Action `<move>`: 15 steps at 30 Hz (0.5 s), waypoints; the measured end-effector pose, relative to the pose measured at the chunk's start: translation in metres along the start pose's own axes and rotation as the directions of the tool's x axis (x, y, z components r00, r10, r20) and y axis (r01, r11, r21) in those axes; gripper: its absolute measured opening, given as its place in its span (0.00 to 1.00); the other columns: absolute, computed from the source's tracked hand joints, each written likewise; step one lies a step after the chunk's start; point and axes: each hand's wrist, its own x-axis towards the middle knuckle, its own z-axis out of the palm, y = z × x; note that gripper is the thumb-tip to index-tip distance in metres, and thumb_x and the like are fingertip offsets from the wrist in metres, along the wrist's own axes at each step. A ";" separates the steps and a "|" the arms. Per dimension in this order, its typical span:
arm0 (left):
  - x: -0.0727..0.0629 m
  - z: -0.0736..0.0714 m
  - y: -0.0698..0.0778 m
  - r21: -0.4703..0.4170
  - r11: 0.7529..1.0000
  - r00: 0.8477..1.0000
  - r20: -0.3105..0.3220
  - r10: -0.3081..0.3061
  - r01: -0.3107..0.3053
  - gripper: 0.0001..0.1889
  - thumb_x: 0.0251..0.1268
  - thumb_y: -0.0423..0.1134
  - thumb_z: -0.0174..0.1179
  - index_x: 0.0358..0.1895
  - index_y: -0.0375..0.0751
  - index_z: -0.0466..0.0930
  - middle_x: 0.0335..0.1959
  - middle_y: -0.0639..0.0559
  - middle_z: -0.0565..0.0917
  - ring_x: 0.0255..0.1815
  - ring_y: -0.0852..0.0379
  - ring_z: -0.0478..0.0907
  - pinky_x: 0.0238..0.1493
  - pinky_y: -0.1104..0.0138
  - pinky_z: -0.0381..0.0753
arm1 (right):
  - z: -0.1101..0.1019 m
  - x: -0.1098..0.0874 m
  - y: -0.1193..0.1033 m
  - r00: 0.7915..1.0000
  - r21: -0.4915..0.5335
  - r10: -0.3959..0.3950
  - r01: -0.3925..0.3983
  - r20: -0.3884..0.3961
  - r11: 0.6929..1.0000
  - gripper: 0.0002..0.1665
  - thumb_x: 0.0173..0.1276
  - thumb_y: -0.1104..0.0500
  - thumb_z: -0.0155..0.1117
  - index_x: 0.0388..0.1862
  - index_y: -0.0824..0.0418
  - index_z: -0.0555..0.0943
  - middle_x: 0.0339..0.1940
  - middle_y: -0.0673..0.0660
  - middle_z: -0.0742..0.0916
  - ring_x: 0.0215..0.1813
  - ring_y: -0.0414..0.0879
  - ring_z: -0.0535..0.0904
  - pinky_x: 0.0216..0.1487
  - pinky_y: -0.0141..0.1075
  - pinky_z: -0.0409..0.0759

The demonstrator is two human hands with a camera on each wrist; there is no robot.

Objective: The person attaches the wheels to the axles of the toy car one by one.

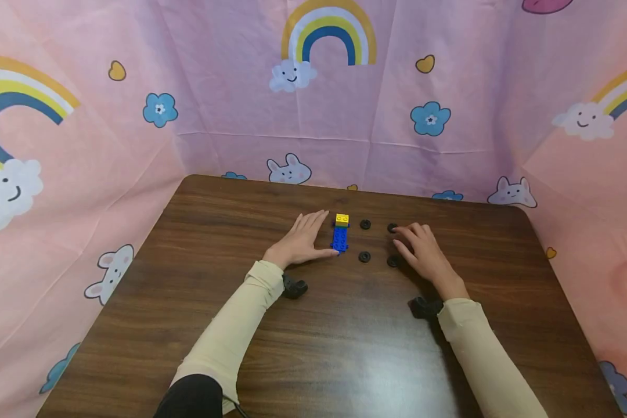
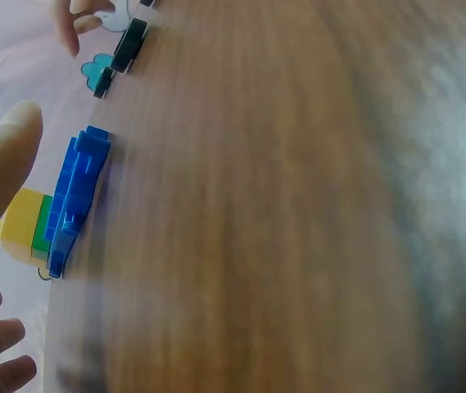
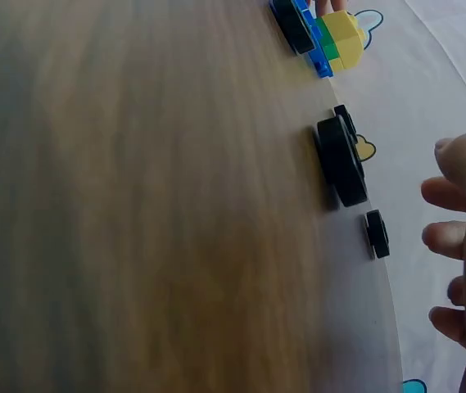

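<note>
Left hand point(image 1: 299, 239) spread, thumb just beside blue toy chassis point(image 1: 339, 240); chassis lies on wood-grain table point(image 1: 214, 244) between the hands, yellow brick point(image 1: 342, 222) on green brick point(image 2: 42, 226) at far end; 4 black toy wheels point(image 1: 364, 256) right of it, 2 by 2; right hand point(image 1: 423, 251) near the right-hand 2, fingers loosely bent, parted, pinching nothing.

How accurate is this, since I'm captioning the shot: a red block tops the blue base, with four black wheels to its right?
Not red: the head view shows the block is yellow. The blue base and four black wheels are as you say.
</note>
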 end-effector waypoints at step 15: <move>0.003 0.003 0.000 0.009 1.000 1.000 0.029 -0.007 0.007 0.59 0.64 0.78 0.55 0.87 0.51 0.37 0.88 0.48 0.46 0.89 0.47 0.42 0.86 0.44 0.31 | 0.003 0.003 -0.007 0.996 -0.009 -0.059 0.059 0.063 0.998 0.23 0.79 0.53 0.62 0.68 0.61 0.79 0.52 0.61 0.82 0.49 0.55 0.69 0.54 0.51 0.68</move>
